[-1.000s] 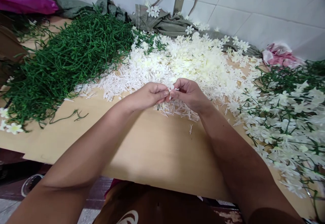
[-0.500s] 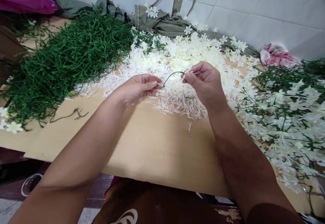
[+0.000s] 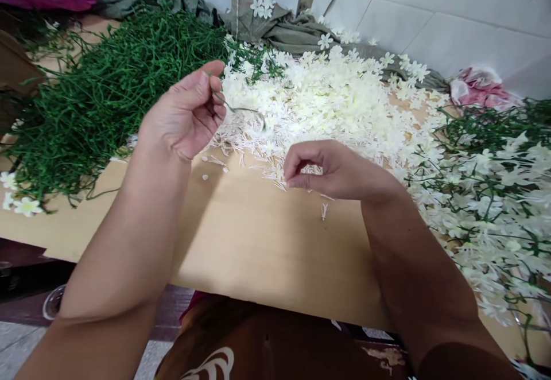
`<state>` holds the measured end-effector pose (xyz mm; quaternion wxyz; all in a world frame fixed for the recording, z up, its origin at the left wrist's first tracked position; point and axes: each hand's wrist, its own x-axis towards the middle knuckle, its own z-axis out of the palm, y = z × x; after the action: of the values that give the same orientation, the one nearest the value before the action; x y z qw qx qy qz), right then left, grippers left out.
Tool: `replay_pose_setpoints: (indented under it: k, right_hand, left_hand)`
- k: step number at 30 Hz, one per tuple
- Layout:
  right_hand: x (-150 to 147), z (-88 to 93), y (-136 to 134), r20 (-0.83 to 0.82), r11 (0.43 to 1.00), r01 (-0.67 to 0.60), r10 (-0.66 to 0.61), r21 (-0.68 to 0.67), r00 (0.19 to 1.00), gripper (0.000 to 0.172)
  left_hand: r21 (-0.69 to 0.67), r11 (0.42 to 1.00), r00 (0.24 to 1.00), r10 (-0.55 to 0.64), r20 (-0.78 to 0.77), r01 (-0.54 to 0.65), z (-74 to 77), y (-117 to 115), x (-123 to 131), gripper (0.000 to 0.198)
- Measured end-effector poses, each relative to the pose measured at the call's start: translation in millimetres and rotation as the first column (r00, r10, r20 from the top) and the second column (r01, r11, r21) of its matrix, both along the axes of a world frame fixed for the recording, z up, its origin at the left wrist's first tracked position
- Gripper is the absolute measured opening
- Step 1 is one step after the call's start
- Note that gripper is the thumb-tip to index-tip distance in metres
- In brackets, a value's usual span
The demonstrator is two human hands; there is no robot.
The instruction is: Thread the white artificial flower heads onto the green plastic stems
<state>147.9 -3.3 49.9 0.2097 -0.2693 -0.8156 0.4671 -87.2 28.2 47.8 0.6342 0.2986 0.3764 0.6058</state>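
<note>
My left hand (image 3: 189, 110) is raised in front of the green heap, thumb and fingers closed on a thin green artificial flower stem (image 3: 243, 109). The stem's free end curves to the right over the pile of small white sticks (image 3: 245, 133). Lower down, my right hand (image 3: 331, 167) is in a pinch at the near edge of that pile, palm down. Whatever its fingertips hold, if anything, is too small to make out. White artificial blossoms (image 3: 331, 93) lie heaped just beyond both hands.
A large heap of green stems (image 3: 94, 93) lies at left. Finished-looking white flower sprays (image 3: 486, 208) are piled at right. Cardboard (image 3: 258, 248) covers the table. Behind are grey cloth (image 3: 293, 33), a pink-and-white bag (image 3: 482, 88) and a tiled wall (image 3: 456, 1).
My left hand has moved up and left, carrying the green stem. My right hand has let go of the stem's other end and dropped toward the near edge of the white sticks.
</note>
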Motion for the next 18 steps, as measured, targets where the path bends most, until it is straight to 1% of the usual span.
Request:
replay_pose_setpoints:
  k: [1, 2, 3, 4, 5, 6, 8, 9, 10, 12, 14, 16, 18]
  right_hand:
    - [-5, -3.3, -2, 0.043, 1.000, -0.022, 0.022, 0.000, 0.999, 0.008]
    - [-12, -8.7, -3, 0.075, 1.000, -0.003, 0.001, 0.017, 0.997, 0.008]
    - [-19, -16.2, -4, 0.094, 0.997, 0.055, -0.060, 0.060, 0.994, 0.008]
    - [-28, -25.1, -5, 0.110, 0.982, 0.136, -0.151, 0.131, 0.982, 0.006]
    - [-37, -34.9, -5, 0.145, 0.952, 0.201, -0.237, 0.230, 0.961, 0.004]
    - [-45, -44.8, -6, 0.190, 0.911, 0.222, -0.300, 0.349, 0.935, 0.005]
    - [-60, -62.0, -6, 0.277, 0.820, 0.186, -0.382, 0.541, 0.882, 0.012]
    - [-64, -68.3, -5, 0.305, 0.784, 0.159, -0.409, 0.601, 0.860, 0.014]
    - [-67, -72.8, -5, 0.320, 0.759, 0.139, -0.423, 0.635, 0.848, 0.016]
    - [-65, -75.9, -2, 0.295, 0.744, 0.139, -0.419, 0.654, 0.859, 0.016]
    - [-55, -72.7, 2, 0.192, 0.750, 0.208, -0.409, 0.628, 0.892, 0.012]
    - [-38, -65.6, 9, 0.037, 0.757, 0.354, -0.445, 0.548, 0.895, 0.009]
    - [-21, -57.6, 16, -0.101, 0.765, 0.505, -0.511, 0.399, 0.854, 0.007]
  left_hand:
    - [0.027, 1.000, 1.000, 0.005, -0.003, -0.004, 2.9, -1, -4, 0.026]
    - [0.048, 0.999, 1.000, 0.010, -0.020, -0.009, 5.0, -2, -7, 0.028]
    - [0.064, 0.998, 0.999, 0.012, -0.049, -0.009, 6.3, -3, -10, 0.029]
    - [0.079, 0.997, 0.997, 0.014, -0.079, -0.008, 6.7, -3, -12, 0.028]
    - [0.093, 0.996, 0.995, 0.010, -0.099, -0.001, 6.6, -4, -13, 0.027]
    - [0.110, 0.994, 0.995, -0.001, -0.102, 0.013, 5.9, -4, -13, 0.024]
    - [0.155, 0.986, 0.997, -0.048, -0.065, 0.057, 3.8, -4, -13, 0.022]
    - [0.180, 0.980, 0.996, -0.076, -0.040, 0.082, 2.7, -4, -13, 0.021]
    - [0.198, 0.974, 0.994, -0.105, -0.029, 0.109, 1.6, -3, -12, 0.020]
    - [0.216, 0.962, 0.986, -0.153, -0.072, 0.165, -0.9, -3, -11, 0.019]
    - [0.193, 0.956, 0.963, -0.182, -0.201, 0.221, -4.3, -2, -8, 0.016]
    - [0.112, 0.957, 0.903, -0.209, -0.375, 0.268, -8.8, -1, -5, 0.020]
    - [0.008, 0.956, 0.814, -0.244, -0.527, 0.292, -13.4, -1, 1, 0.027]
